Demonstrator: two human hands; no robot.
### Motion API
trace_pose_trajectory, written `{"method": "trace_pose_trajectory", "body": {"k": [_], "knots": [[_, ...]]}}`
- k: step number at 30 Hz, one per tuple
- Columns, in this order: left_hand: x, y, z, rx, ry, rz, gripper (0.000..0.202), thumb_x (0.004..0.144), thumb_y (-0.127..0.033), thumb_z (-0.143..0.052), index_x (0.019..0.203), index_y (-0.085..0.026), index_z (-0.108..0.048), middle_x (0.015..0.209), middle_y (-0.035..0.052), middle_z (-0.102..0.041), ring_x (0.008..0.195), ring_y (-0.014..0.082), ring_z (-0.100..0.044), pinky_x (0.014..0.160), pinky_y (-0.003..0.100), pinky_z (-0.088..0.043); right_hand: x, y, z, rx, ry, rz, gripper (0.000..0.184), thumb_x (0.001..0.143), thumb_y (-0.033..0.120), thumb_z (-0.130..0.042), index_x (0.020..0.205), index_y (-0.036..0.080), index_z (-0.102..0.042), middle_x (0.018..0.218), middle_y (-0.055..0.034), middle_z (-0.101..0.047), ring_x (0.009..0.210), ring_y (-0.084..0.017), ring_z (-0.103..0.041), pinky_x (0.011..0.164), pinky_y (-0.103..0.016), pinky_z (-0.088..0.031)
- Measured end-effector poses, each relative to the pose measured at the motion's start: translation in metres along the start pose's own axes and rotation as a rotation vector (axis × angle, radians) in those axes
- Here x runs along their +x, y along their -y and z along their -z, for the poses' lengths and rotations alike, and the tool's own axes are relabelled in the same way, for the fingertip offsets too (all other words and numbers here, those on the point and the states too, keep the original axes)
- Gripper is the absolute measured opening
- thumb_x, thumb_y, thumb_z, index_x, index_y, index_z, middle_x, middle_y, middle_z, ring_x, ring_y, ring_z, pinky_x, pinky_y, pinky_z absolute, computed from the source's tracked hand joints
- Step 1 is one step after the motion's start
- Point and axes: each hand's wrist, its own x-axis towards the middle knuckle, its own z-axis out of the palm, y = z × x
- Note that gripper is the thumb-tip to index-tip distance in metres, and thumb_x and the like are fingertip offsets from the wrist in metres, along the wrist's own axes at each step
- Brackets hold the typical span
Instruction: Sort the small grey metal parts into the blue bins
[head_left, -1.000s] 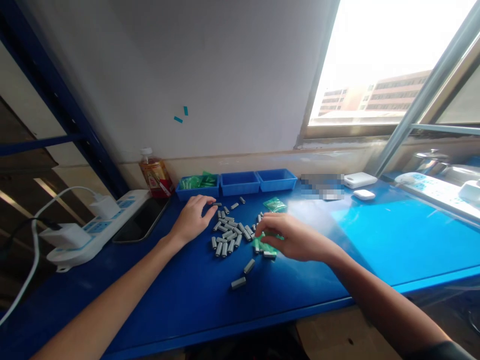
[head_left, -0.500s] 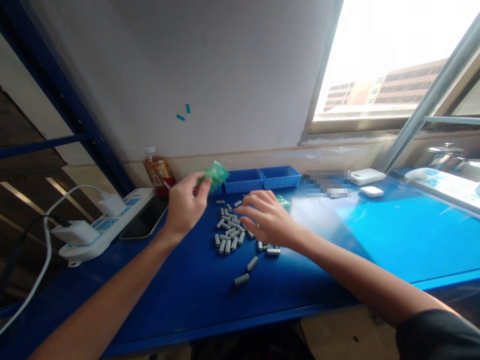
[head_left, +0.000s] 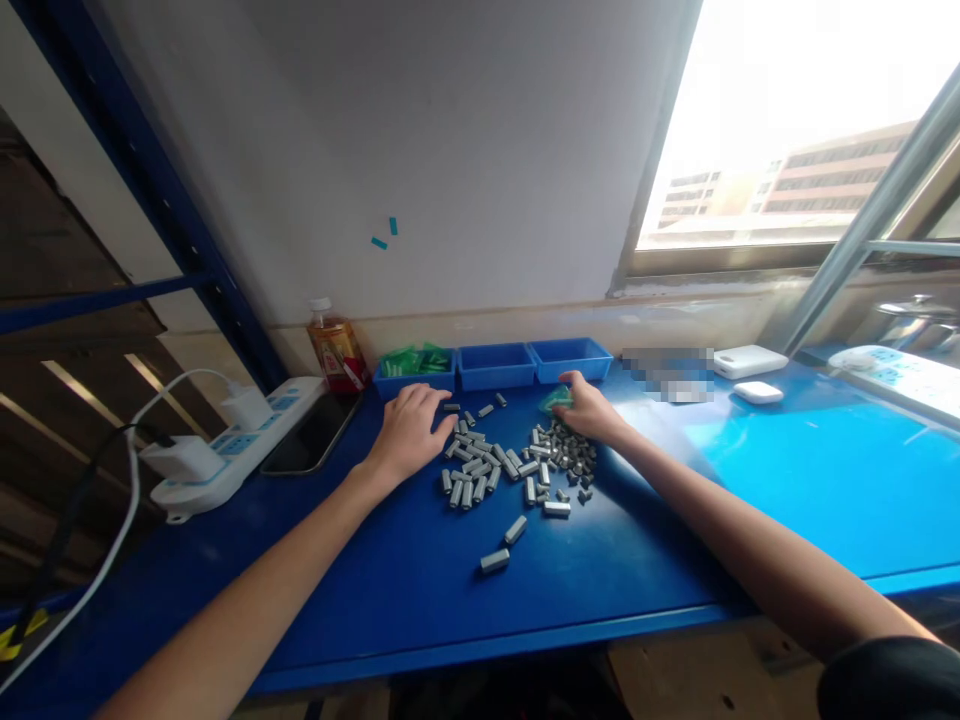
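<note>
My left hand is open and low over the left side of a pile of grey hexagonal metal standoffs, thumb apart from the fingers, nothing seen in it. My right hand is closed on a small green plastic bag at the back right of the pile; its fingers partly hide the bag. Just in front of that hand is a heap of small dark screws. Behind my left hand, a blue bin holds several green packets.
Two more blue bins stand in the row along the wall. At the left are a drink bottle, a phone and a power strip. White devices lie at the back right of the blue table.
The green bag has left my left hand, which has come down toward the standoffs. My right hand has moved right and back and taken hold of another green bag.
</note>
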Motion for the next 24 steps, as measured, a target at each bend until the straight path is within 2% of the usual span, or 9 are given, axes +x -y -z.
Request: {"method": "trace_pose_trajectory", "body": {"k": [3, 6, 9, 12, 15, 17, 19, 21, 24], "knots": [[0.001, -0.017, 0.004, -0.377, 0.087, 0.097, 0.034, 0.088, -0.045, -0.048, 0.101, -0.019, -0.065, 0.101, 0.0079, -0.068, 0.101, 0.0252, -0.059, 0.087, 0.037, -0.045, -0.007, 0.018, 0.004, 0.175, -0.196, 0.084, 0.035, 0.077, 0.019, -0.054, 0.112, 0.016, -0.049, 0.086, -0.0047, -0.057, 0.081, -0.02, -0.057, 0.075, -0.031, -0.046], [0.0, -0.035, 0.008, -0.819, 0.238, 0.252, 0.047, 0.088, -0.056, -0.042, 0.1, -0.018, -0.066, 0.092, 0.0072, -0.069, 0.086, 0.0219, -0.063, 0.068, 0.03, -0.046, -0.03, 0.044, 0.009, 0.235, -0.32, 0.412, 0.017, 0.077, 0.012, -0.047, 0.089, 0.018, -0.056, 0.087, -0.005, -0.052, 0.082, -0.018, -0.053, 0.074, -0.03, -0.045], [-0.004, -0.05, 0.013, -1.142, 0.309, 0.365, 0.049, 0.084, -0.058, -0.048, 0.099, -0.015, -0.065, 0.081, 0.0058, -0.066, 0.074, 0.0179, -0.062, 0.056, 0.025, -0.041, -0.057, 0.071, 0.01, 0.198, -0.32, 0.745, 0.021, 0.077, 0.005, -0.042, 0.081, 0.019, -0.058, 0.091, -0.0066, -0.052, 0.085, -0.018, -0.05, 0.074, -0.029, -0.043], [-0.007, -0.057, 0.019, -1.236, 0.283, 0.432, 0.038, 0.074, -0.045, -0.067, 0.096, -0.015, -0.062, 0.077, 0.0025, -0.063, 0.069, 0.0139, -0.059, 0.058, 0.024, -0.041, -0.072, 0.087, 0.008, 0.109, -0.308, 0.921, 0.025, 0.08, 0.003, -0.041, 0.082, 0.02, -0.06, 0.091, -0.0067, -0.056, 0.084, -0.017, -0.048, 0.075, -0.03, -0.042], [-0.011, -0.057, 0.021, -1.195, 0.246, 0.483, 0.042, 0.069, -0.037, -0.073, 0.103, -0.017, -0.059, 0.094, 0.0052, -0.063, 0.083, 0.0155, -0.06, 0.068, 0.025, -0.045, -0.076, 0.091, 0.008, 0.081, -0.366, 0.982, 0.026, 0.084, 0.004, -0.042, 0.08, 0.021, -0.061, 0.091, -0.0058, -0.058, 0.091, -0.017, -0.05, 0.081, -0.032, -0.041], [-0.013, -0.057, 0.022, -1.172, 0.308, 0.438, 0.043, 0.072, -0.039, -0.072, 0.106, -0.017, -0.058, 0.102, 0.0079, -0.063, 0.092, 0.0175, -0.06, 0.073, 0.026, -0.046, -0.075, 0.089, 0.009, 0.078, -0.412, 0.994, 0.025, 0.084, 0.004, -0.044, 0.08, 0.021, -0.062, 0.094, -0.0055, -0.059, 0.1, -0.018, -0.049, 0.086, -0.033, -0.041], [-0.012, -0.058, 0.024, -1.156, 0.379, 0.359, 0.041, 0.075, -0.041, -0.068, 0.106, -0.015, -0.059, 0.098, 0.0083, -0.065, 0.089, 0.0182, -0.061, 0.073, 0.027, -0.046, -0.075, 0.088, 0.01, 0.061, -0.425, 0.99, 0.025, 0.085, 0.005, -0.046, 0.086, 0.023, -0.063, 0.102, -0.0056, -0.059, 0.109, -0.02, -0.047, 0.092, -0.036, -0.041], [-0.003, -0.055, 0.032, -1.028, 0.29, 0.281, 0.036, 0.077, -0.041, -0.065, 0.101, -0.015, -0.061, 0.088, 0.0063, -0.066, 0.08, 0.0177, -0.062, 0.07, 0.028, -0.047, -0.074, 0.086, 0.009, 0.059, -0.457, 0.949, 0.024, 0.085, 0.008, -0.049, 0.096, 0.024, -0.063, 0.11, -0.0073, -0.056, 0.117, -0.023, -0.042, 0.095, -0.039, -0.04], [0.029, -0.038, 0.054, -0.509, -0.21, 0.153, 0.026, 0.081, -0.035, -0.059, 0.099, -0.017, -0.062, 0.09, 0.0047, -0.065, 0.08, 0.0182, -0.061, 0.076, 0.031, -0.047, -0.071, 0.083, 0.007, 0.086, -0.533, 0.852, 0.02, 0.086, 0.016, -0.054, 0.103, 0.022, -0.063, 0.112, -0.0107, -0.052, 0.119, -0.026, -0.04, 0.097, -0.043, -0.041]]}}
